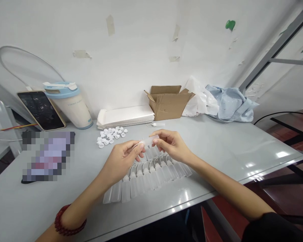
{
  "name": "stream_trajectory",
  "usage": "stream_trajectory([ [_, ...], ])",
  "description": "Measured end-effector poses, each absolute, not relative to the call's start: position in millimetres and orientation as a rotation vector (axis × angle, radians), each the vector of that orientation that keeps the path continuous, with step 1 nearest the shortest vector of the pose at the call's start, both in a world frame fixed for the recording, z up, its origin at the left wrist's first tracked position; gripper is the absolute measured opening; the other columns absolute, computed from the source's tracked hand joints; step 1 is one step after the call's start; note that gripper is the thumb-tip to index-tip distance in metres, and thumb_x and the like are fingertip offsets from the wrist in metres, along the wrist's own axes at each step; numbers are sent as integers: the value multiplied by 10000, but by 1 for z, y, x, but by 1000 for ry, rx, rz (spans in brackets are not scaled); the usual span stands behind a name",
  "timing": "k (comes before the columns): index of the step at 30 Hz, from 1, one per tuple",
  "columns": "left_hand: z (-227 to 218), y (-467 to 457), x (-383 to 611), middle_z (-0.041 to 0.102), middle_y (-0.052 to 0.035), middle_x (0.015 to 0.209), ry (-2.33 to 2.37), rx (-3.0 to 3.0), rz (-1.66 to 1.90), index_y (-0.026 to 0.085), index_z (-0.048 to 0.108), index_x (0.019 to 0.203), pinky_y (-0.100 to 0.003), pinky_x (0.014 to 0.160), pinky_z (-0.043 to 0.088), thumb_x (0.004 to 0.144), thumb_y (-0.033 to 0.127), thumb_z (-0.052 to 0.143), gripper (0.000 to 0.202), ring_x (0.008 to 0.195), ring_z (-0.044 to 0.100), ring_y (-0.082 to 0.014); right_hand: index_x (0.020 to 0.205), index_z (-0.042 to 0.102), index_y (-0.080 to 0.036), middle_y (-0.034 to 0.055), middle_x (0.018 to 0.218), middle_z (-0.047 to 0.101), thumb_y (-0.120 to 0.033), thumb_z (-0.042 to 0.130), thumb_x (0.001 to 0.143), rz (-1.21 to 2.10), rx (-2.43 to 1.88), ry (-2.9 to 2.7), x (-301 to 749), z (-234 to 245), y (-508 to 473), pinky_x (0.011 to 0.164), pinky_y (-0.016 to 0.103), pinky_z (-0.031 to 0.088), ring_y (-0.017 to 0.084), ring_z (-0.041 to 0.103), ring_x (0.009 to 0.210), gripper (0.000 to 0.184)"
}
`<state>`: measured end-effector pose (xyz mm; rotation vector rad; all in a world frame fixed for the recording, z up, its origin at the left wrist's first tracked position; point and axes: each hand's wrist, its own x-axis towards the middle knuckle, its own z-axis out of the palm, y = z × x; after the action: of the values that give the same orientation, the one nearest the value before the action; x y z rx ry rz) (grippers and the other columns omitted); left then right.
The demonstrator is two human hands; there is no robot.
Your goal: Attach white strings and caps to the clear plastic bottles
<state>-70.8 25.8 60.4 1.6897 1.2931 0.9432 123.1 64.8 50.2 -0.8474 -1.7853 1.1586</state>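
Note:
Between my two hands is a small translucent plastic bottle [149, 140], held nearly level above the table. My left hand [123, 158] pinches its left end between thumb and fingers. At the other end, my right hand [170, 143] grips it with its fingertips. Below my hands lies a row of similar translucent bottles [145, 181], most with white caps and thin white loops. A few more bottles [153, 153] lie behind that row, partly hidden by my hands. Loose white caps [111, 134] form a pile beyond my left hand.
Against the wall stand a phone [41, 109], a blue-lidded cup [72, 106], a stack of white flat boxes [126, 116] and an open cardboard box [168, 104]. White plastic bag [199, 99] and blue cloth [231, 102] lie to the right. One bottle [158, 124] lies before the cardboard box.

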Motion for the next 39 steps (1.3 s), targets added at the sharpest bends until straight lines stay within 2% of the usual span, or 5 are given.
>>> stream_trajectory([
  [10, 55, 22, -68, 595, 2, 603, 1320, 1954, 976, 178, 590, 648, -240, 551, 429, 907, 309, 464, 317, 579, 565, -133, 850, 614, -134, -18, 591, 520, -382, 502, 887, 1036, -971, -1933, 124, 48, 66, 484, 218, 324, 78, 413, 499, 275],
  [16, 39, 25, -71, 561, -22, 662, 1284, 2597, 1145, 154, 606, 867, -256, 542, 381, 936, 180, 405, 215, 557, 479, -129, 772, 584, -134, -33, 563, 473, -394, 511, 883, 1138, -1020, -1891, 124, 49, 65, 460, 209, 297, 64, 379, 476, 292],
  [23, 35, 26, -74, 565, -38, 679, 1283, 3042, 1011, 143, 590, 993, -285, 567, 388, 939, 125, 355, 241, 606, 506, -164, 623, 512, -143, -36, 538, 465, -432, 580, 836, 1596, -926, -1665, 127, 47, 71, 399, 205, 287, 54, 395, 422, 366],
  [28, 38, 28, -73, 592, -37, 734, 1312, 2628, 1008, 163, 597, 939, -265, 588, 405, 956, 217, 377, 227, 615, 519, -145, 586, 504, -138, -32, 528, 479, -450, 596, 823, 1632, -951, -1592, 125, 48, 72, 392, 200, 295, 48, 404, 409, 402],
  [39, 51, 25, -71, 637, -3, 660, 1394, 2093, 816, 197, 596, 735, -252, 548, 385, 954, 399, 345, 389, 618, 580, -153, 754, 588, -128, -19, 596, 546, -444, 595, 826, 1502, -972, -1677, 123, 51, 68, 406, 196, 327, 52, 437, 437, 323],
])
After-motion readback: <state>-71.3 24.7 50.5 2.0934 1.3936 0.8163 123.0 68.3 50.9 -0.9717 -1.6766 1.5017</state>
